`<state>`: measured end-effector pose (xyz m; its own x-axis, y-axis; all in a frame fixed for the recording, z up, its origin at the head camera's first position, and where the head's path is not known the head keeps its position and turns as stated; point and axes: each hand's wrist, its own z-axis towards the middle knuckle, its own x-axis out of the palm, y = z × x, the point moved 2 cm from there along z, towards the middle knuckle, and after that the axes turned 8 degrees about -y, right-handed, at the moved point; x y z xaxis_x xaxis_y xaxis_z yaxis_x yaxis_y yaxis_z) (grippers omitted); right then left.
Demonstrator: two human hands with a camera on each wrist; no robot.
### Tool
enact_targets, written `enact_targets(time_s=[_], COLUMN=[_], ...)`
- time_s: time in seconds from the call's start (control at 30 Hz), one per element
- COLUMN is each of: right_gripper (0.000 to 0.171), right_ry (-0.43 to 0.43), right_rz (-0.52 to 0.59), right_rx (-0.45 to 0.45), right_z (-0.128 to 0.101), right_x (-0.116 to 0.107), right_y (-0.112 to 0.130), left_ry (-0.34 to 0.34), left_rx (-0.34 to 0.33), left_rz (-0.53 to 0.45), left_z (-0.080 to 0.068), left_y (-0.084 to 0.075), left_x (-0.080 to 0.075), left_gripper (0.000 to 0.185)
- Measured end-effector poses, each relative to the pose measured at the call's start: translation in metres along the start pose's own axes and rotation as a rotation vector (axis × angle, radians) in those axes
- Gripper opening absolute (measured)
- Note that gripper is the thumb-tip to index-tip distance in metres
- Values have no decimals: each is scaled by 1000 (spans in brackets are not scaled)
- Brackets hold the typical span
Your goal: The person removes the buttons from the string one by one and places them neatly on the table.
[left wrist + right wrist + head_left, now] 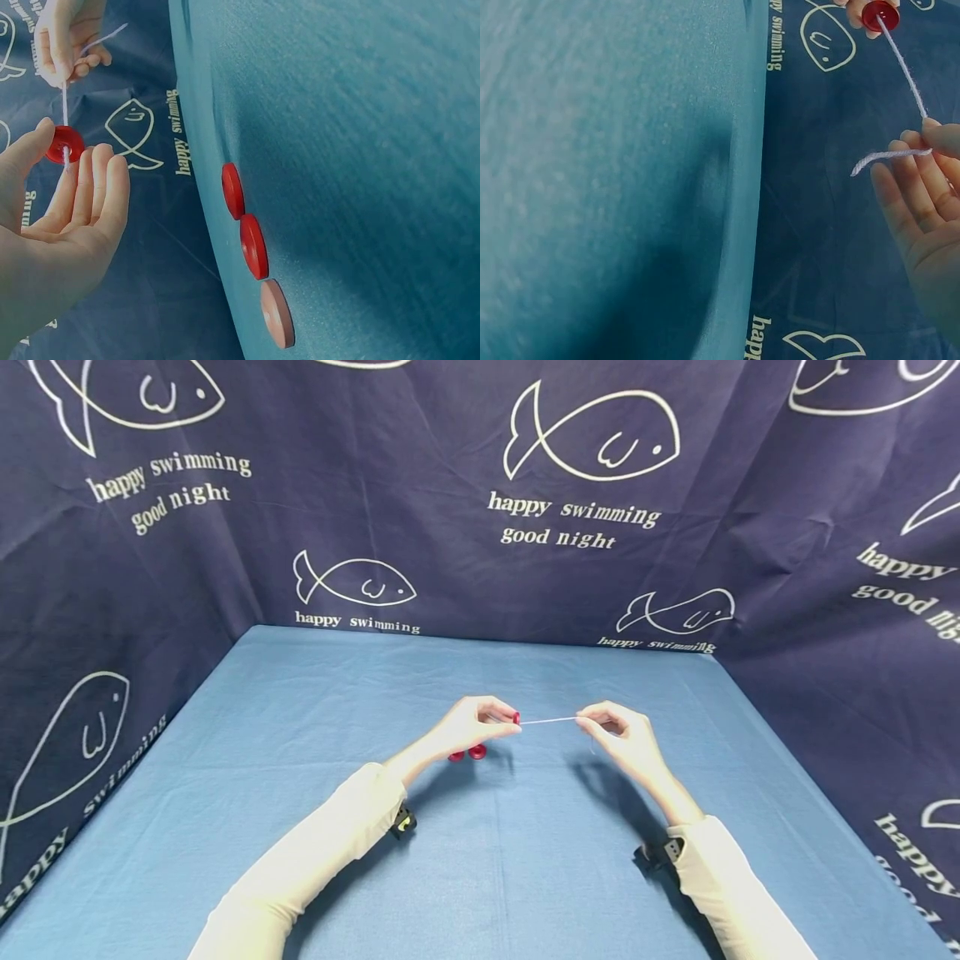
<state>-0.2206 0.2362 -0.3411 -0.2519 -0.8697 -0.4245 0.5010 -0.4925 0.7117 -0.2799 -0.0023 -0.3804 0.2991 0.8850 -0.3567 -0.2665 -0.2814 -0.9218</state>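
A red button is pinched at its edge between the thumb and fingers of my left hand. A pale string runs through the button's hole, and a short end sticks out on the near side in the left wrist view. My right hand pinches the string between thumb and index finger, apart from the button. Between the hands the string is straight and taut. Beyond the right fingers a loose tail hangs free in the right wrist view. Both hands are above the table.
On the blue cloth-covered table lie two red buttons and a pink button in a row, below my left hand. Dark blue fabric with white fish drawings stands behind and along both sides.
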Motion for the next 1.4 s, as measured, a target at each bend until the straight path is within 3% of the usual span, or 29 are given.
enact_targets(time_s=[1.4], right_gripper=[9], right_ry=[-25], right_rz=[-11], right_rx=[-1], right_z=[-3], right_x=[-9], right_y=[-5], left_ry=[1], left_rx=[11], left_rz=[31], left_z=[-1], left_y=[4], left_x=[-1], left_gripper=[32])
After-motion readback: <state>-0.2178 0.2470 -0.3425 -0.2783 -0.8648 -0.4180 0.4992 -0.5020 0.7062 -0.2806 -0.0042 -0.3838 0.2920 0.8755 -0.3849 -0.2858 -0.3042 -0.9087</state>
